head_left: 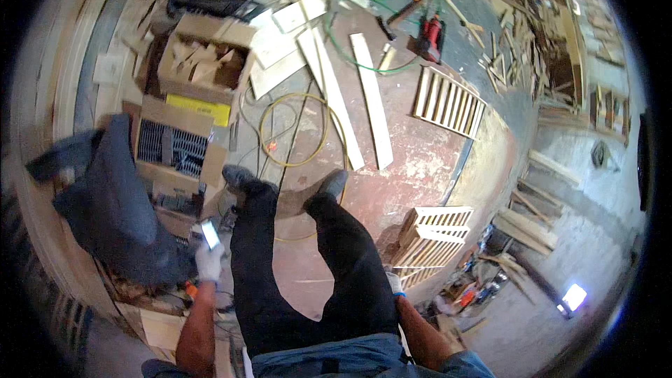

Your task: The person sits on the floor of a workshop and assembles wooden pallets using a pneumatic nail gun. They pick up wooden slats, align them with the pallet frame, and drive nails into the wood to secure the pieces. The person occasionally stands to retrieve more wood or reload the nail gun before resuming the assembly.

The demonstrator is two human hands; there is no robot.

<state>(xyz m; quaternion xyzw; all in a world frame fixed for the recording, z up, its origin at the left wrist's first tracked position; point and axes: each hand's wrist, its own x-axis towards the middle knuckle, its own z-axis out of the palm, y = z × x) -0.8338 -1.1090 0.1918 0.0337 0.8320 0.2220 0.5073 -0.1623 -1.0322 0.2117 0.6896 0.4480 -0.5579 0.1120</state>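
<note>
My left hand (208, 262), in a white glove, is closed round a phone (209, 235) with a bright, washed-out screen, held beside my left thigh. Close by are a cardboard box of dark nail strips (172, 143) and a dark grey cloth (126, 203). My gloved right hand (395, 283) rests at the outside of my right thigh; its fingers are mostly hidden. A stack of slatted wooden frames (432, 238) stands just beyond it.
Another slatted frame (449, 103) lies farther off, near a red power tool (432, 35) and a hammer (397, 18). Two long boards (371, 98) and a coiled yellow hose (323, 137) cross the floor. A cardboard box of wood scraps (203, 91) stands left; a lit lamp (574, 297) glows right.
</note>
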